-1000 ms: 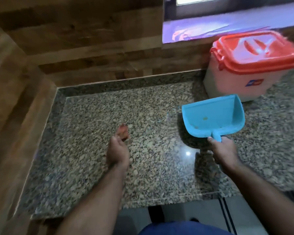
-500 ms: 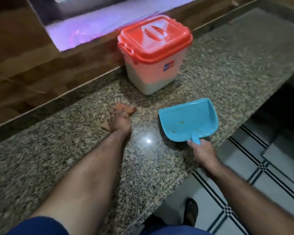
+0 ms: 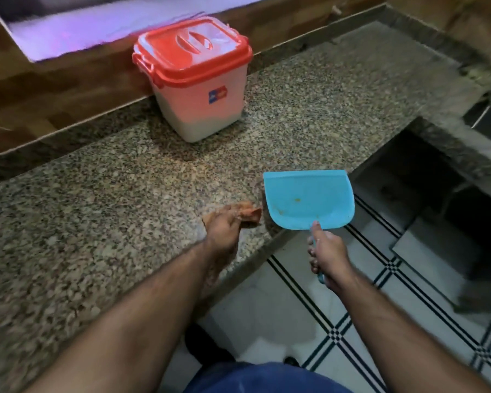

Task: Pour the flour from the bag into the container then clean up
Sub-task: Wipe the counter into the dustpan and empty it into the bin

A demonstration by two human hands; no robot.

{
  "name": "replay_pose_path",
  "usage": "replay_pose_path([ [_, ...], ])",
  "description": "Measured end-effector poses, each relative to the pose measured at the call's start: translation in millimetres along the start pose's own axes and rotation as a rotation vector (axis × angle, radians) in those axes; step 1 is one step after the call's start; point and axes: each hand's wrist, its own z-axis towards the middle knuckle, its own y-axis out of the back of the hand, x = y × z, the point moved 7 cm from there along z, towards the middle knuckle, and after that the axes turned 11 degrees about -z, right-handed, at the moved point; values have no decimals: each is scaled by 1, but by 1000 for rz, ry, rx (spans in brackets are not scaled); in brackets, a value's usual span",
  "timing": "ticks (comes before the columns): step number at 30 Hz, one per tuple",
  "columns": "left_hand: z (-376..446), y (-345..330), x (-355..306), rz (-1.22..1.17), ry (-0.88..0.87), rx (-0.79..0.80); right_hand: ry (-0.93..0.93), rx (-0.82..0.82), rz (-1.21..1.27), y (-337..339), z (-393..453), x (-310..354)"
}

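left hand (image 3: 221, 226) pressed flat, right hand (image 3: 328, 258) fisted

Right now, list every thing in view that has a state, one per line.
Translucent plastic container with red lid: lid on, upright on the counter, white flour fills the bottom.
Light blue plastic dustpan: held at the granite counter edge, a few specks inside.
Orange cloth: bunched under the fingers.
Left hand: pressing the cloth.
Right hand: gripping the dustpan handle.

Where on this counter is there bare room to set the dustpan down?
Bare granite lies left of the container and right of it toward the corner. It is crowded at the front edge: left hand on a cloth, right hand holding the dustpan.
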Motion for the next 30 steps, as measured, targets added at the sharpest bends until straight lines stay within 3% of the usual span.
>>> replay_pose_path([
  [2,-19,-18,-13,-418,188,-171,-20,28,15,13,-2,-17],
  [6,-40,-6,-22,-801,425,-600,-21,18,-15,35,0,-63],
  [12,-71,43,-21,-901,426,-780,41,-85,-269,56,-26,-131],
  [15,-95,55,-22,-891,428,-830,-8,17,-322,40,-38,-176],
  [22,-139,78,-27,-719,486,-983,91,241,-478,-4,-23,-168],
  [26,-175,134,-50,-168,426,-1211,89,278,-470,-11,-27,-159],
  [30,-220,182,-46,273,445,-1248,105,313,-513,-19,-31,-149],
])
